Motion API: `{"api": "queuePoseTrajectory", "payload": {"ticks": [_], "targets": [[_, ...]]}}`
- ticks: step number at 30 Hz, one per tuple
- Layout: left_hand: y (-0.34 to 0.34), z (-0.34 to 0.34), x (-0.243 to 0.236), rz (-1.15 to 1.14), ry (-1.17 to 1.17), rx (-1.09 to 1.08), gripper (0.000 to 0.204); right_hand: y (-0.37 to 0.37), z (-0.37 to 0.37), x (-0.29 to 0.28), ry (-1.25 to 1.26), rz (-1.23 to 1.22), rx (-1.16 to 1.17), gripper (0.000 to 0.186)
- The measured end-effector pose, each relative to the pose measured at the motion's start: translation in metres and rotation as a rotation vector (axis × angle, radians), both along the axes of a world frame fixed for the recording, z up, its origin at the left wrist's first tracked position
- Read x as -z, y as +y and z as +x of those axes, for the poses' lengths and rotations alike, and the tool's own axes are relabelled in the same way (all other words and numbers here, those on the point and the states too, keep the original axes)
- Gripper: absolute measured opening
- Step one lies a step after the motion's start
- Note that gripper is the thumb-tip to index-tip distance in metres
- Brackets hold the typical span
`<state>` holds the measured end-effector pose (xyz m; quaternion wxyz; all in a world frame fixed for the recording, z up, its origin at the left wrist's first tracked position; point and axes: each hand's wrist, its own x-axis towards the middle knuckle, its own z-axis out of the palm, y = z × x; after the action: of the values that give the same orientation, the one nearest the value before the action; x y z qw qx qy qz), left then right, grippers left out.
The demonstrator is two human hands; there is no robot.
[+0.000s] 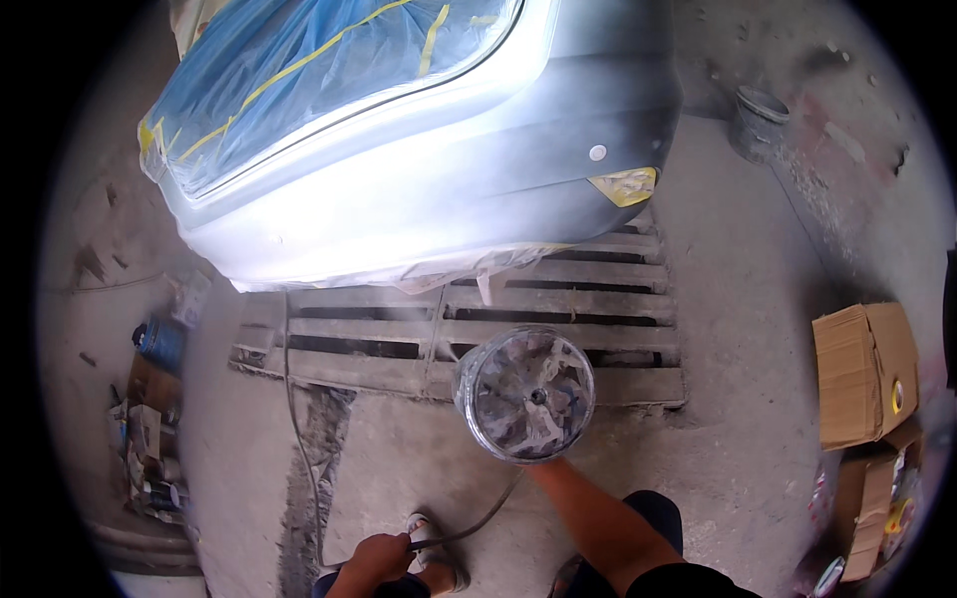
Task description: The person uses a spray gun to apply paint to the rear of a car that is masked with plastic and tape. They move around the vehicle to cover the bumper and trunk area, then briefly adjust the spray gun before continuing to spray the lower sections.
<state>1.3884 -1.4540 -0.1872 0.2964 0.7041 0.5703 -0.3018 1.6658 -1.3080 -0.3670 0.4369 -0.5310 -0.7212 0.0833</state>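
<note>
A spray gun (451, 353) with a round, paint-smeared cup (530, 395) on top is held up in front of a vehicle body. My right hand (543, 470) holds it from below; the cup hides the fingers, and the forearm enters from the lower right. Pale mist shows ahead of the nozzle. My left hand (379, 558) is closed around a thin dark air hose (469, 533), low and near my feet. The grey-white vehicle panel (399, 209) shines under bright light. Blue sheeting (299, 85) and yellow tape cover its window, and a taped lamp (628, 186) sits at its right corner.
A slatted floor grate (558, 329) lies beneath the vehicle edge. The hose (291, 399) trails over it at left. Cardboard boxes (857, 374) stand at right, with a dirty bucket (760, 122) farther back. At far left are a blue container (158, 341) and assorted clutter.
</note>
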Motion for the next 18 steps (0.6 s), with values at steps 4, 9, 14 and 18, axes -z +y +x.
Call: {"api": "queuePoseTrajectory", "payload": {"ticks": [4,9,14,18], "targets": [[0.004,-0.005,0.004,-0.022,-0.068,-0.011,0.026,-0.015,0.042,-0.003,0.427,-0.248,0.078,0.023],[0.009,0.011,-0.002,-0.108,-0.144,0.005,0.025,-0.041,0.058,-0.06,0.685,-0.011,0.483,0.019],[-0.004,0.006,0.02,-0.076,-0.196,0.089,0.023,-0.029,0.055,-0.036,0.154,-0.095,0.38,0.024],[-0.007,-0.003,0.018,-0.052,-0.203,0.027,0.023,0.0,-0.019,-0.034,0.547,-0.24,0.019,0.038]]}}
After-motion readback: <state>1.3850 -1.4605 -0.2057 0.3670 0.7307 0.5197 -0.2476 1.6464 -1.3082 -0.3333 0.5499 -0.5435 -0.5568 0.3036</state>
